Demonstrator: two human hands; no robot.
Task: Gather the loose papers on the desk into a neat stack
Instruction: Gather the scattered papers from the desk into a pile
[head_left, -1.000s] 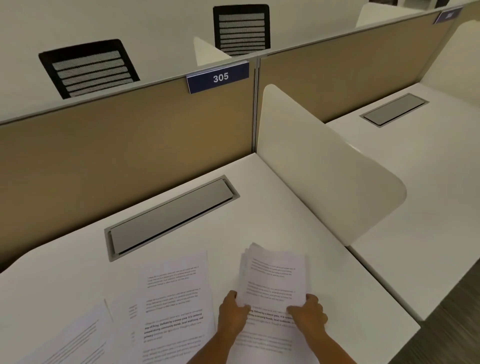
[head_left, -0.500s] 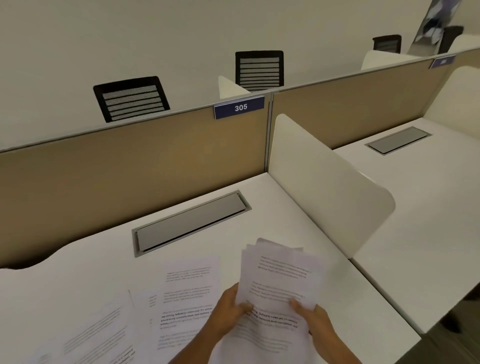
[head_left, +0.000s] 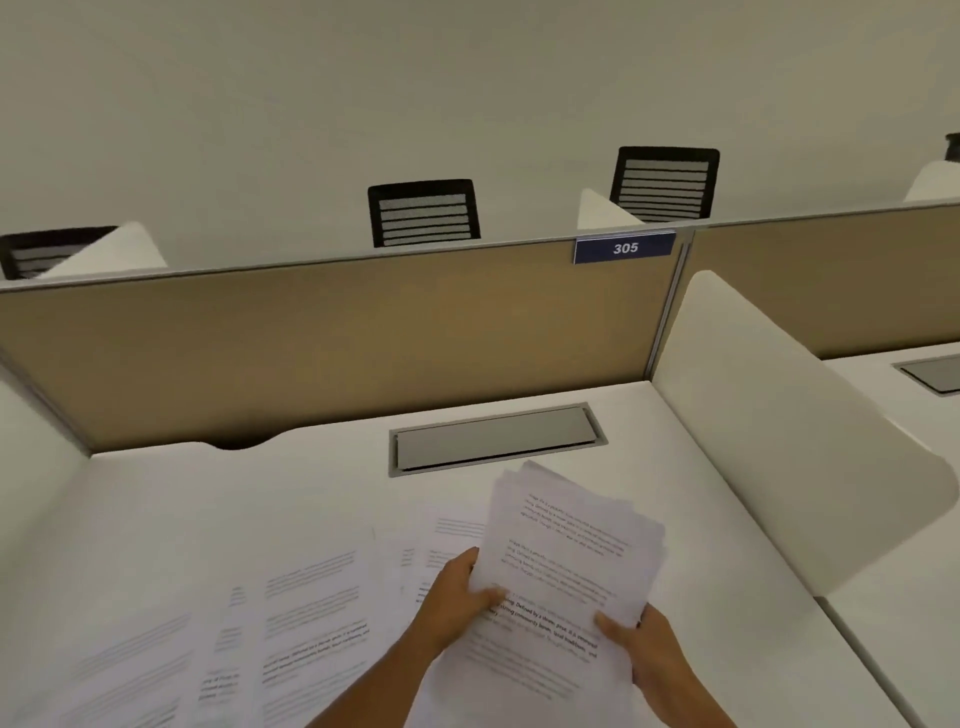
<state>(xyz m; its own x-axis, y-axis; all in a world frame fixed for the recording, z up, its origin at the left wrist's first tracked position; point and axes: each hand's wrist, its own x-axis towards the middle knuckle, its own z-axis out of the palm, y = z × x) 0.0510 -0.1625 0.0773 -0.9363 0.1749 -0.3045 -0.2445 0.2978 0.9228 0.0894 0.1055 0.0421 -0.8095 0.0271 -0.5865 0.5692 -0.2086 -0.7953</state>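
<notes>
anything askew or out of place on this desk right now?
Yes. The bundle of papers gripped by the left hand and right hand is fanned, its top edges staggered rather than flush. Loose sheets lie overlapping at different angles on the desk, left of the bundle. No damage visible.

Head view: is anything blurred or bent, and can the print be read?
Head view: loose sheets at lower left are smeared and unreadable; the held stack is sharper, with only its bold line partly legible; the partition bows from wide-angle distortion; light is soft, without glare.
</notes>
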